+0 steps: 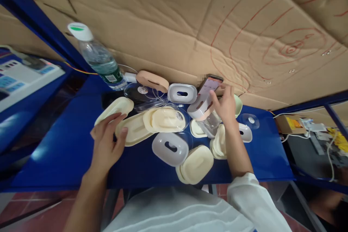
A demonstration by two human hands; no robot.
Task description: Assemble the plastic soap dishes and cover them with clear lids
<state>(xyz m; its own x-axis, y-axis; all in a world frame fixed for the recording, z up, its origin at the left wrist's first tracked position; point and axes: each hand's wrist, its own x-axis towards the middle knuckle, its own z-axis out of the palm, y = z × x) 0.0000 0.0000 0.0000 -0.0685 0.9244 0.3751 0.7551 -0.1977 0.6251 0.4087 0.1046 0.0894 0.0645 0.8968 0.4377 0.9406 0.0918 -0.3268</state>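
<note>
My left hand (108, 143) is at the left of the pile, its fingers curled over a cream oval piece (116, 108) and beside a long cream tray (133, 128). My right hand (225, 104) reaches to the phone (210, 85), fingers apart at its right edge; whether it grips the phone is unclear. The phone leans on a white and pink slotted piece (201, 108). Cream lids (170, 119) overlap the tray's right end. Nearer me lie a grey slotted piece (170, 149) and stacked cream pieces (195, 165).
A water bottle (102, 61) stands at the back left, near a pink slotted piece (152, 81) and a white slotted one (182, 93). Cardboard (176, 25) rises behind the blue table (62, 137). A person's arm shows at the lower right edge.
</note>
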